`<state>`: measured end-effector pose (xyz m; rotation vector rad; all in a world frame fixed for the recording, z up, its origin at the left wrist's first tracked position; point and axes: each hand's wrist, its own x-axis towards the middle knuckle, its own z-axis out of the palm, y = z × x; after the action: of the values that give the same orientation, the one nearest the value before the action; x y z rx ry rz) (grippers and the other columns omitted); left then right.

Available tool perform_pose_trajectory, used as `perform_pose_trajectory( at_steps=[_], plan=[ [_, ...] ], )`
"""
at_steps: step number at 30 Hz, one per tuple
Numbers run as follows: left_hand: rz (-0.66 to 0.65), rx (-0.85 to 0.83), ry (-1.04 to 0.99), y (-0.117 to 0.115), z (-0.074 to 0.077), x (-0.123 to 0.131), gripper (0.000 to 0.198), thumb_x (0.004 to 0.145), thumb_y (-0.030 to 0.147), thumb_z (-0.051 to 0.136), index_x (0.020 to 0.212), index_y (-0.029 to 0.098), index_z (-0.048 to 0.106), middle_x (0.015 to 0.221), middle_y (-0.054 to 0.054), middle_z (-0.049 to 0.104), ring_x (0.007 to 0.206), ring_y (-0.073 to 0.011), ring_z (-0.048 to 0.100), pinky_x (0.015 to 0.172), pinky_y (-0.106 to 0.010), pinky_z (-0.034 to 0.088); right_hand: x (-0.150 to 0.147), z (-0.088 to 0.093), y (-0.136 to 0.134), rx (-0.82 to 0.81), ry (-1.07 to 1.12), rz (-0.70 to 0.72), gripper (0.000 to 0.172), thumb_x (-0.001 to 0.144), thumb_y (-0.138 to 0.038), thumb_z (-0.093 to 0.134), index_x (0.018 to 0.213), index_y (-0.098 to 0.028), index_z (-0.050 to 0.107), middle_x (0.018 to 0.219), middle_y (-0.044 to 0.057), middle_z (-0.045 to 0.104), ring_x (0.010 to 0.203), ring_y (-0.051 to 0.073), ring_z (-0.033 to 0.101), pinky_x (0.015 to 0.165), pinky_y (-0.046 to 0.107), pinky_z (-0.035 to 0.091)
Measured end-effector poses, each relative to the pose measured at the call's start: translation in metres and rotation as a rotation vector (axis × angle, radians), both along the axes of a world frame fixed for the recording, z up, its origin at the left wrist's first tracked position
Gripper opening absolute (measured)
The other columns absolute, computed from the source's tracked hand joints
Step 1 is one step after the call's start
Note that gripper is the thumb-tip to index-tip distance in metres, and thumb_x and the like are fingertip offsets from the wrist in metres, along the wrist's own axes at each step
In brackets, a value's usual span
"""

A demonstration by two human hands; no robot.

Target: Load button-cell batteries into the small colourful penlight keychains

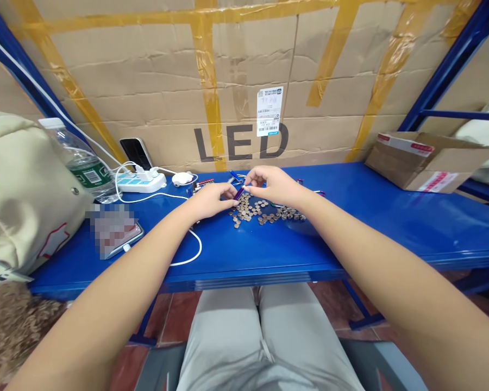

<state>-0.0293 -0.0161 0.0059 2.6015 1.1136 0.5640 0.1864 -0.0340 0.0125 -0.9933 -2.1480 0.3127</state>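
Observation:
My left hand (212,200) is closed on a small dark purple tube (239,193), held tilted just above the blue table. My right hand (272,184) is at the tube's upper end with thumb and forefinger pinched together; whatever lies between those fingertips is too small to make out. Below and between both hands lie many small round coin-like discs (248,209), and a denser cluster of similar discs (287,213) sits to the right, partly behind my right wrist. Small blue and metallic pieces (235,176) lie behind the hands. More small red and dark items (199,185) are partly hidden by my left hand.
On the blue table (391,228) stand an open cardboard box (415,163) at right and a white power strip (142,183) with cables at left. A phone (122,239), a water bottle (87,168) and a beige bag (24,184) are also left. A large carton (155,98) forms the back.

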Motion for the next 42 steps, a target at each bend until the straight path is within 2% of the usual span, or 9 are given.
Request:
perform_pose_trajectory(
  at_steps=[7, 11, 15, 20, 24, 28, 34, 38, 42],
  plan=[
    [0.01, -0.009, -0.015, 0.001, 0.0, -0.001, 0.021, 0.08, 0.036, 0.065, 0.092, 0.018, 0.064, 0.095, -0.004, 0.072, 0.088, -0.0207, 0.066, 0.08, -0.035, 0.049, 0.004, 0.002, -0.002, 0.088, -0.065, 0.051, 0.015, 0.083, -0.027, 0.056, 0.085, -0.016, 0.066, 0.077, 0.003, 0.062, 0.069, 0.014, 0.054, 0.065, 0.029, 0.042],
    [0.021, -0.006, -0.019, 0.001, 0.0, -0.002, 0.021, 0.08, 0.037, 0.064, 0.09, 0.019, 0.064, 0.094, -0.004, 0.072, 0.089, -0.0207, 0.066, 0.079, -0.035, 0.05, 0.013, 0.009, 0.0, 0.084, -0.027, -0.061, 0.017, 0.082, -0.027, 0.055, 0.087, -0.016, 0.067, 0.081, 0.005, 0.066, 0.071, 0.015, 0.056, 0.067, 0.03, 0.044],
    [0.02, 0.004, 0.004, 0.001, 0.001, -0.002, 0.021, 0.08, 0.037, 0.064, 0.09, 0.019, 0.064, 0.095, -0.004, 0.072, 0.09, -0.0211, 0.065, 0.081, -0.035, 0.05, 0.033, 0.015, 0.005, -0.059, -0.246, -0.217, 0.015, 0.077, -0.025, 0.06, 0.086, -0.017, 0.069, 0.081, 0.005, 0.068, 0.071, 0.017, 0.058, 0.066, 0.031, 0.044],
    [0.038, -0.001, 0.032, 0.001, 0.002, -0.003, 0.022, 0.081, 0.039, 0.063, 0.092, 0.02, 0.064, 0.098, -0.004, 0.072, 0.092, -0.022, 0.065, 0.082, -0.036, 0.05, 0.053, 0.017, 0.005, -0.35, -0.515, -0.2, 0.013, 0.072, -0.025, 0.065, 0.082, -0.022, 0.071, 0.091, 0.003, 0.073, 0.081, 0.019, 0.064, 0.069, 0.031, 0.047],
    [0.033, -0.012, 0.041, 0.001, 0.002, -0.003, 0.023, 0.081, 0.039, 0.062, 0.093, 0.02, 0.064, 0.098, -0.004, 0.072, 0.092, -0.0221, 0.066, 0.081, -0.036, 0.05, 0.056, 0.017, 0.006, -0.387, -0.562, -0.149, 0.019, 0.072, -0.028, 0.066, 0.089, -0.024, 0.073, 0.103, 0.002, 0.073, 0.092, 0.022, 0.065, 0.077, 0.031, 0.049],
    [0.022, -0.004, 0.042, 0.001, 0.002, -0.003, 0.022, 0.081, 0.037, 0.062, 0.092, 0.02, 0.064, 0.097, -0.004, 0.072, 0.092, -0.0219, 0.065, 0.082, -0.036, 0.05, 0.053, 0.014, 0.007, -0.373, -0.594, -0.139, 0.015, 0.073, -0.028, 0.064, 0.084, -0.024, 0.074, 0.099, 0.003, 0.074, 0.089, 0.022, 0.066, 0.075, 0.031, 0.049],
    [-0.005, 0.014, 0.029, 0.001, 0.001, -0.003, 0.023, 0.081, 0.039, 0.062, 0.092, 0.019, 0.064, 0.096, -0.004, 0.072, 0.089, -0.0215, 0.065, 0.08, -0.035, 0.05, 0.039, 0.017, 0.001, -0.273, -0.337, -0.155, 0.013, 0.078, -0.029, 0.061, 0.084, -0.019, 0.069, 0.089, 0.004, 0.072, 0.081, 0.018, 0.064, 0.074, 0.031, 0.048],
    [-0.03, 0.003, -0.012, -0.002, 0.001, -0.002, 0.023, 0.081, 0.039, 0.06, 0.093, 0.019, 0.065, 0.095, -0.004, 0.072, 0.088, -0.0206, 0.065, 0.08, -0.035, 0.05, 0.019, 0.01, -0.002, -0.235, 0.013, -0.009, 0.022, 0.083, -0.039, 0.059, 0.088, -0.019, 0.063, 0.082, 0.003, 0.066, 0.073, 0.015, 0.058, 0.068, 0.029, 0.047],
    [-0.043, -0.031, -0.05, -0.005, 0.002, -0.001, 0.023, 0.081, 0.039, 0.059, 0.09, 0.018, 0.064, 0.091, -0.004, 0.071, 0.084, -0.0196, 0.065, 0.077, -0.034, 0.05, 0.005, 0.0, -0.001, -0.279, 0.148, 0.085, 0.018, 0.086, -0.036, 0.057, 0.088, -0.019, 0.057, 0.073, 0.0, 0.06, 0.067, 0.012, 0.053, 0.063, 0.027, 0.045]
  ],
)
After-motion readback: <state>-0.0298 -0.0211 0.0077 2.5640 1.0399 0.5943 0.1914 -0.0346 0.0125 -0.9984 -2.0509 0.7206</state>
